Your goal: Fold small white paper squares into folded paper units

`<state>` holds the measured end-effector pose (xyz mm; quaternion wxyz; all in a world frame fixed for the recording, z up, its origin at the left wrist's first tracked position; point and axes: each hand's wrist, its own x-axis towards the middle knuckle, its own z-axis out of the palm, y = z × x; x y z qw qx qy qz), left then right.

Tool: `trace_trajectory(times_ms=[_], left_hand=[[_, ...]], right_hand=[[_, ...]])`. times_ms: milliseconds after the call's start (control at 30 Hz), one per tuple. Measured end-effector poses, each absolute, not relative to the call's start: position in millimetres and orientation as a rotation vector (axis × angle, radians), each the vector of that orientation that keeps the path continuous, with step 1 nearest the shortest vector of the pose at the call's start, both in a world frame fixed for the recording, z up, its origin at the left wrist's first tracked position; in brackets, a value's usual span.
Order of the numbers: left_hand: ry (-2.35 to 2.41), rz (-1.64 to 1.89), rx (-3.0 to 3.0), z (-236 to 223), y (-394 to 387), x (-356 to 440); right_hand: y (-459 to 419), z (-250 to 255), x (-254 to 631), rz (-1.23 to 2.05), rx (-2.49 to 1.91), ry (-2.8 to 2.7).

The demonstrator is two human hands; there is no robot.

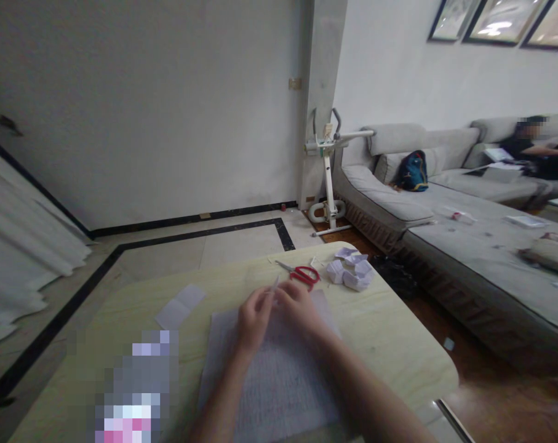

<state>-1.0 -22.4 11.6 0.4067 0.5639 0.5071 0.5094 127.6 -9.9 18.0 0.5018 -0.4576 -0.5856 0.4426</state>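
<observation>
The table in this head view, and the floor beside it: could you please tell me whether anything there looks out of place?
Mildly, yes: small white scraps are strewn beside the red-handled scissors, and a small pale piece lies on the floor right of the table, looking dropped, though I cannot tell what it is.

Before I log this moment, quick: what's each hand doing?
Left hand: closed, holding a small white paper.
Right hand: curled at the same paper; grip too blurred to tell.

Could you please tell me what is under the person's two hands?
Under the left hand and right hand lies a pale, marked sheet on the table. The parts they cover cannot be seen.
</observation>
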Motion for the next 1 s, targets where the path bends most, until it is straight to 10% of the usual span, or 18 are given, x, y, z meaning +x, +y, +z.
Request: trace_trajectory(times_ms=[1000], left_hand=[[1.392,1.277,1.585,4.0,-19.6,-2.5]], right_hand=[[-6.6,9.5,128.1,0.890,-1.179,-1.478]])
